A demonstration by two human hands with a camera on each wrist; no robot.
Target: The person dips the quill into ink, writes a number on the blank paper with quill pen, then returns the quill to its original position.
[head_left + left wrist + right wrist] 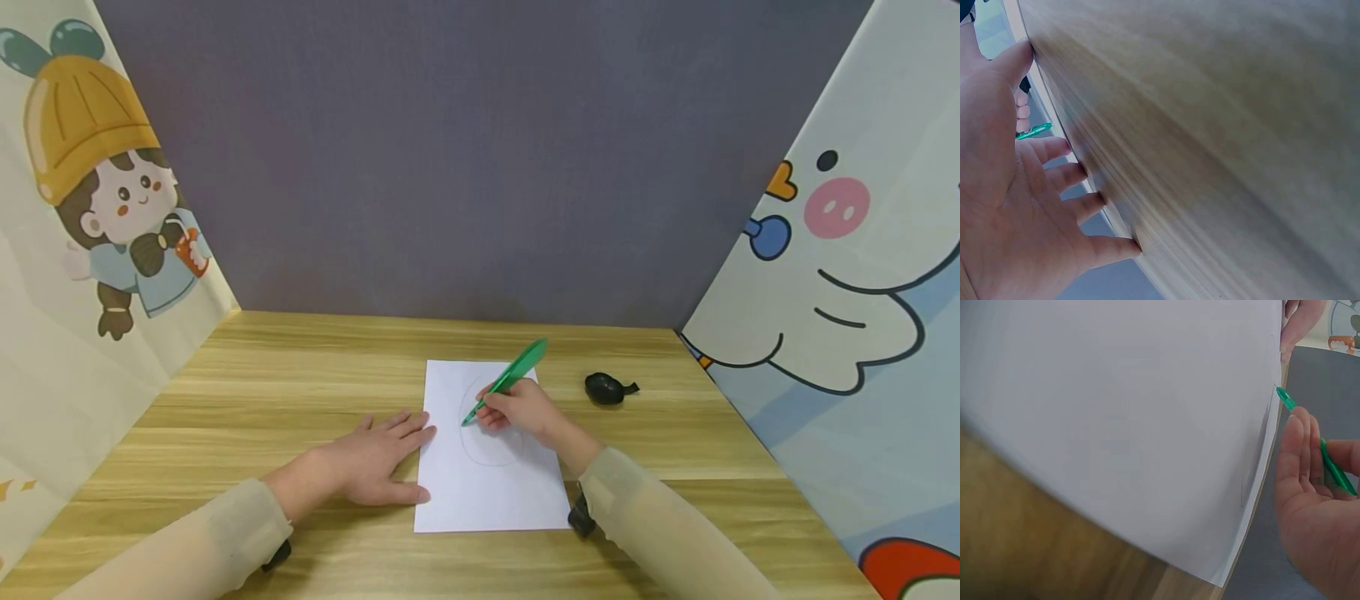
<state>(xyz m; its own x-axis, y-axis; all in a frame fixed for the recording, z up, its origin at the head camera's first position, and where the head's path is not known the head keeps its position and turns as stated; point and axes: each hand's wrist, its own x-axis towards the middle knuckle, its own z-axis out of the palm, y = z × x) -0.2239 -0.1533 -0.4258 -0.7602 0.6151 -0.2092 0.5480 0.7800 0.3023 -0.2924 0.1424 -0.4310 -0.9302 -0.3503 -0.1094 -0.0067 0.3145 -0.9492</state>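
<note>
A white sheet of paper [442, 500] lies on the wooden table, bearing a thin, large rounded outline. My right hand [521, 408] pinches a green pen [517, 368] with a broad, feather-like top, its tip on the outline's left side. In the right wrist view the pen [1286, 398] touches the paper [1116, 425], and the fingers of the right hand [1319, 506] curl round its shaft. My left hand [378, 462] rests flat with fingers spread, fingertips and thumb on the paper's left edge. The left wrist view shows that left hand [1016, 181] with straight fingers.
A small black object [606, 388] with a short tail lies right of the paper on the wooden table [300, 383]. A dark grey panel [450, 167] stands behind the table. Cartoon-printed panels [45, 350] flank it on both sides.
</note>
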